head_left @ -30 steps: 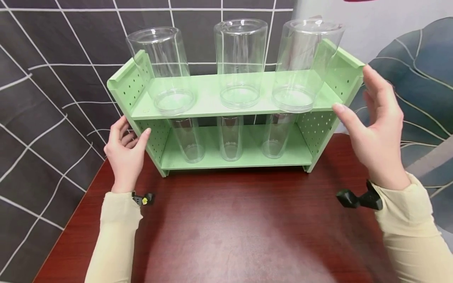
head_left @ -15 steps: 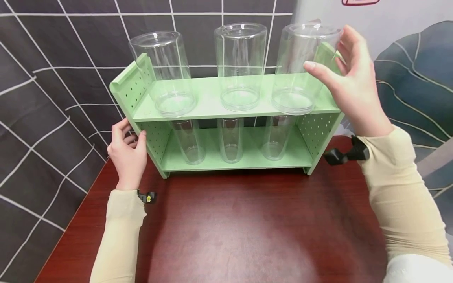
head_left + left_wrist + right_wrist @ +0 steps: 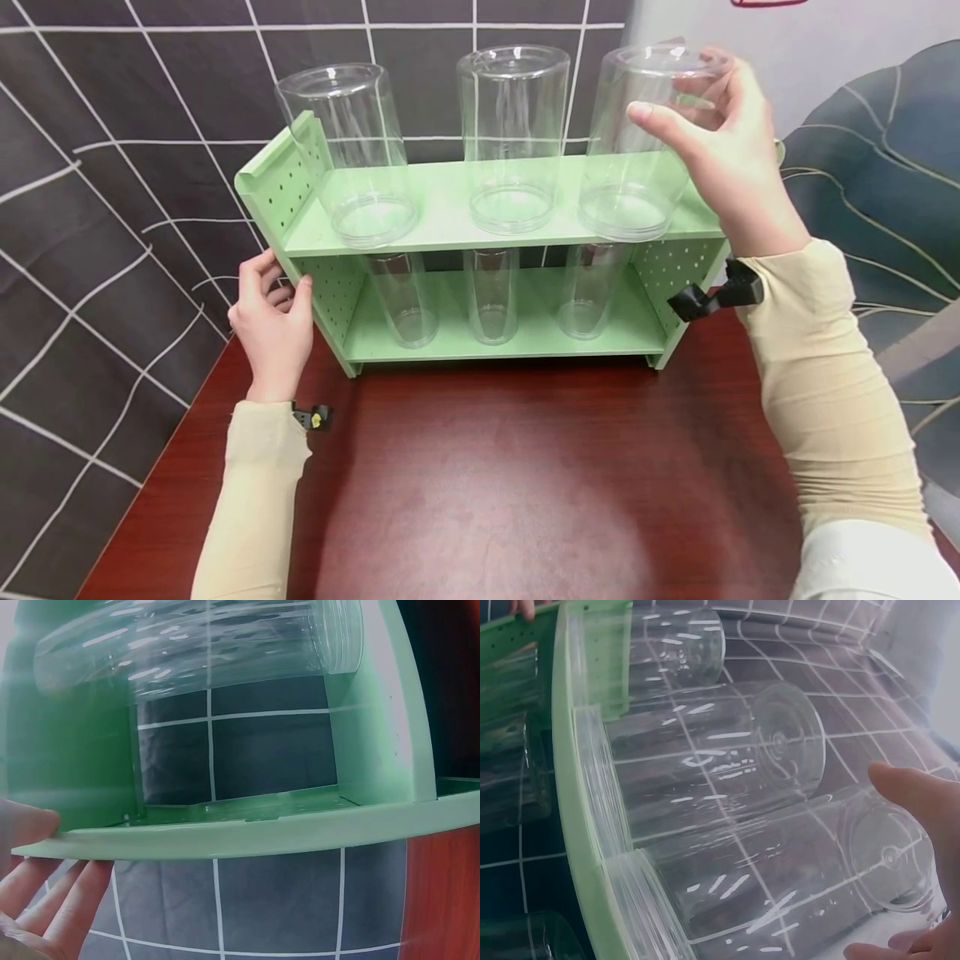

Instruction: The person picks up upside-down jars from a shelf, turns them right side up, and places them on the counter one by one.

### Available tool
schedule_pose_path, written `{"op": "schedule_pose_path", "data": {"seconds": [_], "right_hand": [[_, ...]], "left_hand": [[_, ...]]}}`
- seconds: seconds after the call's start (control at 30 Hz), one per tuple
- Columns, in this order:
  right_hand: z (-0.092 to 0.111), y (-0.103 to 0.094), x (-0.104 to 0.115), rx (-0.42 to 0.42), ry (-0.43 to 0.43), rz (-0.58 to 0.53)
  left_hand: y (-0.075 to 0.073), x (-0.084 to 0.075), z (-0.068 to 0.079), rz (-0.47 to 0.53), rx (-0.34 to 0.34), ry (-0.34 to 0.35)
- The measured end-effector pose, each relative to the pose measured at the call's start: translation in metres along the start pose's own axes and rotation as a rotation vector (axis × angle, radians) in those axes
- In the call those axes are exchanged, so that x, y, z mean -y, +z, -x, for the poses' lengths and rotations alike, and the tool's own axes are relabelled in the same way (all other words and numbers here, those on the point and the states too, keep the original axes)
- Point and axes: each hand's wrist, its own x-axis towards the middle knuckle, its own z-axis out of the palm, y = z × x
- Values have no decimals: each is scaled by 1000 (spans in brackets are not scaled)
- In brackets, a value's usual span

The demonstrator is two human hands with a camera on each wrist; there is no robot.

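A light green two-tier shelf (image 3: pixel 435 190) with perforated sides bears three large clear cylindrical jars on top: left (image 3: pixel 347 150), middle (image 3: pixel 513 125) and right (image 3: pixel 626 133). My left hand (image 3: pixel 272 327) grips the front edge of the left side panel, thumb on the inner face and fingers outside, as the left wrist view shows. My right hand (image 3: pixel 731 171) is spread about the upper end of the right jar, thumb in front and fingers behind it. The right wrist view shows the thumb (image 3: pixel 911 787) standing off from the jar's closed end.
Three narrower clear cylinders, among them a middle one (image 3: pixel 492 300), stand on the lower tier. A reddish-brown tabletop (image 3: pixel 480 475) lies in front. Dark wall covering with white grid lines (image 3: pixel 172 92) runs behind and along the left.
My right hand has moved from the shelf's right side panel up and inward to the top of the right jar. The left hand keeps its place on the left panel.
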Motion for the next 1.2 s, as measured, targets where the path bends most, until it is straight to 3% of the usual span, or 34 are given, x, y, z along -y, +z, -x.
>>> {"op": "schedule_pose_path", "data": {"seconds": [0.23,0.4,0.63,0.93,1.2], "right_hand": [[6,-5,0,-21,-30,-199],[14,-12,3,-26,-81,-262],[25,-17,6,-42,-110,-235],[45,-22,7,2,-197,-195],[59,-27,9,31,-222,-254]], "left_hand": [[1,1,0,-11,2,-2],[1,1,0,-14,2,-5],[1,2,-1,-25,8,-10],[0,2,-2,-29,15,-15],[-1,2,-2,-29,15,-20]]}}
